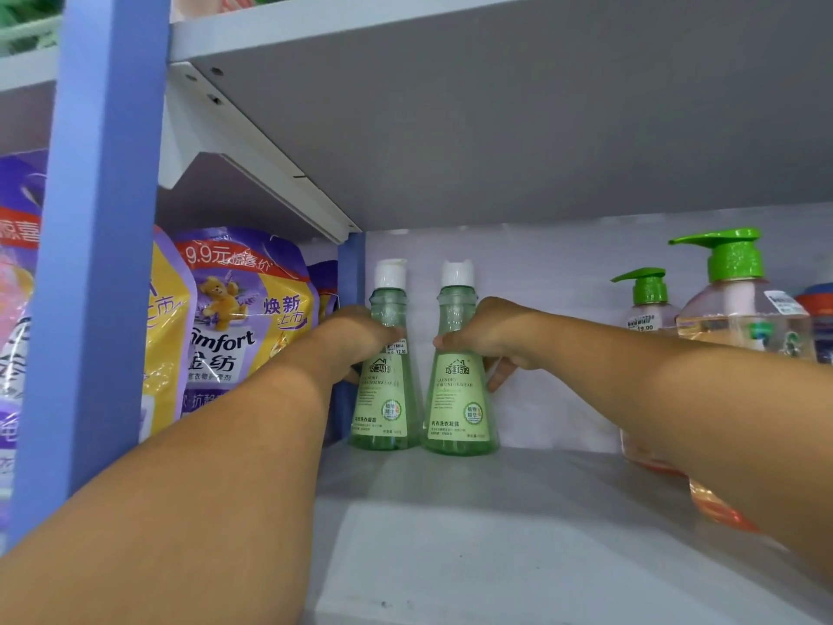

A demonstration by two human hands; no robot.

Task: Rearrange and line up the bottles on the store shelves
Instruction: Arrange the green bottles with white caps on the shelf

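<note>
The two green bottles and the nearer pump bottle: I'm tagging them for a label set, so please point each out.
left green bottle (383,399), head view, front label
right green bottle (455,399), head view, front label
nearer pump bottle (734,259), head view, green pump collar

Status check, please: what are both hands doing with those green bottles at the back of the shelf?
Left hand grips left green bottle. Right hand grips right green bottle. Both upright, side by side. Pump bottles stand right, clear.
</note>
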